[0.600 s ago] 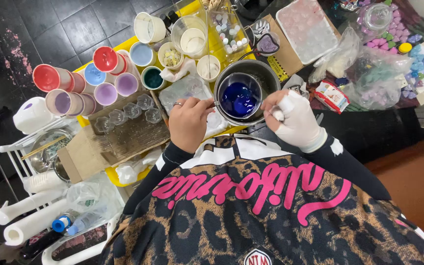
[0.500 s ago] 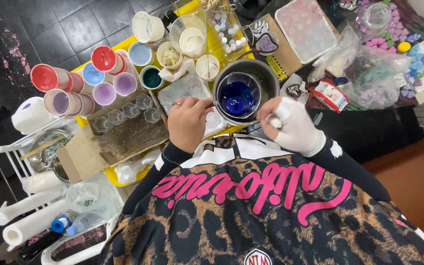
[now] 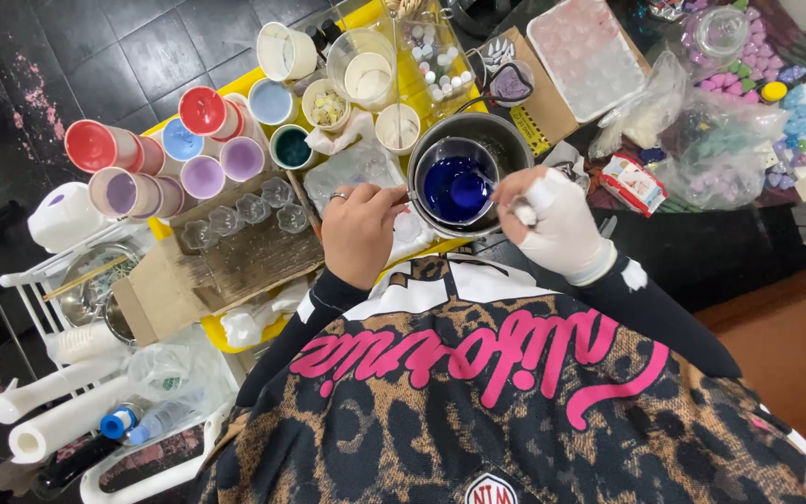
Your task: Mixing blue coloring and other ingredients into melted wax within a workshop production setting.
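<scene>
Hardly anything is shifting: gloved right hand [image 3: 557,224] gripping a stirrer in blue-filled metal pot [image 3: 464,177], left hand [image 3: 361,229] closed on its handle; clear moulds [image 3: 254,210] waiting unfilled.

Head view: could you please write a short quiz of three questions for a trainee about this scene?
1. True or false: the right hand wears a white glove.
2. What colour is the liquid in the cup inside the metal pot? A red, B blue, C green.
3. Which hand wears a ring?

Key:
1. True.
2. B; the cup holds dark blue liquid.
3. The left hand, bare, at the pot's left rim.
</scene>
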